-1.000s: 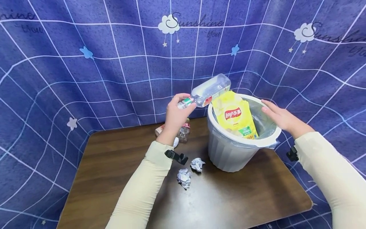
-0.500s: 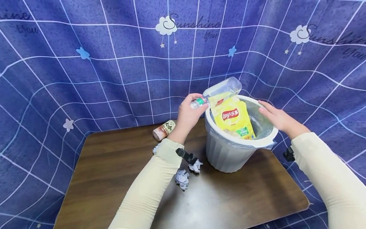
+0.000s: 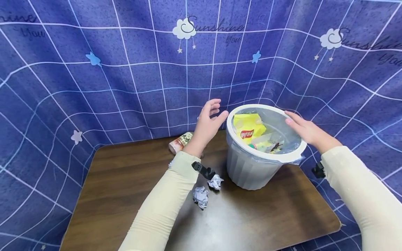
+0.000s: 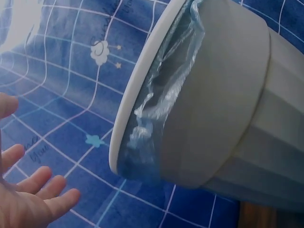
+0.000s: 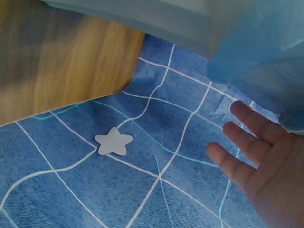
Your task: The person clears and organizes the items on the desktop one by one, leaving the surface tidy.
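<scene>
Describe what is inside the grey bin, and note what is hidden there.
Inside the grey bin are a yellow Lay's bag and, beside it, what looks like a clear plastic bottle, within a plastic liner. The bin's floor and anything beneath these are covered.

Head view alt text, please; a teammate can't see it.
An empty left hand hovers beside a gray lined bin holding a yellow Lay's bag and a clear bottle; the right hand is at its rim. Crumpled paper and a labeled container are on the wooden table.
</scene>
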Demonstrator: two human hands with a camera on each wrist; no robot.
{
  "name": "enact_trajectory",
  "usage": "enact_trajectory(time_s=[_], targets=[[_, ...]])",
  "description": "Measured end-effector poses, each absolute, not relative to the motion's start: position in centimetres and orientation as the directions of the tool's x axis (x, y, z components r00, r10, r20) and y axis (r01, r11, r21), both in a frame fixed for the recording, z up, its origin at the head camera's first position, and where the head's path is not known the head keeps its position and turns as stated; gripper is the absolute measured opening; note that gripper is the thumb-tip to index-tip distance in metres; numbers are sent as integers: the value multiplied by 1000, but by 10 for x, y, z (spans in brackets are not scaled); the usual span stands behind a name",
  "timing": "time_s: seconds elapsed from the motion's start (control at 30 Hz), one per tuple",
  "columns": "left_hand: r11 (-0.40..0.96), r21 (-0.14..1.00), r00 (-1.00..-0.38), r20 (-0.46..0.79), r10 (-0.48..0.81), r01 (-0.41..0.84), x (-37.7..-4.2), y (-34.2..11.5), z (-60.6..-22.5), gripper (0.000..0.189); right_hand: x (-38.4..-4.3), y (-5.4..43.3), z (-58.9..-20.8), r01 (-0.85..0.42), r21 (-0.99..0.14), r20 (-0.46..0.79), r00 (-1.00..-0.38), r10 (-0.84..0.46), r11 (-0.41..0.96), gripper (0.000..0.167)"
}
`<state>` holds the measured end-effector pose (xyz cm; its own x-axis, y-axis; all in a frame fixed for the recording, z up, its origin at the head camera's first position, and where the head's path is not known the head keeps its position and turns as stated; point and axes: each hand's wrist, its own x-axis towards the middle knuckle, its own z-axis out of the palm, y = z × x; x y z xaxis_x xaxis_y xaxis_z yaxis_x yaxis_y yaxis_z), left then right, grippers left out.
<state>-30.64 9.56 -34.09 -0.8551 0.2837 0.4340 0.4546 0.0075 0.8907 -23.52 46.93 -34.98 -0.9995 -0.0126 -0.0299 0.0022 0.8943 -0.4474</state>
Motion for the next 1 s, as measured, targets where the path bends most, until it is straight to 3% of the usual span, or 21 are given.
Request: enact_trajectory(time_s=[0.6,1.0], targets=[[69,896,-896,431,105,439,-342,20,-379,29,-235,468,-349,-4,-452,-26,-999,-18,892,67],[89,923,-926,377,-4,375,-379,-18,-444,28,-234,467,-347,2,-472,-32,-999,-15,882,68]])
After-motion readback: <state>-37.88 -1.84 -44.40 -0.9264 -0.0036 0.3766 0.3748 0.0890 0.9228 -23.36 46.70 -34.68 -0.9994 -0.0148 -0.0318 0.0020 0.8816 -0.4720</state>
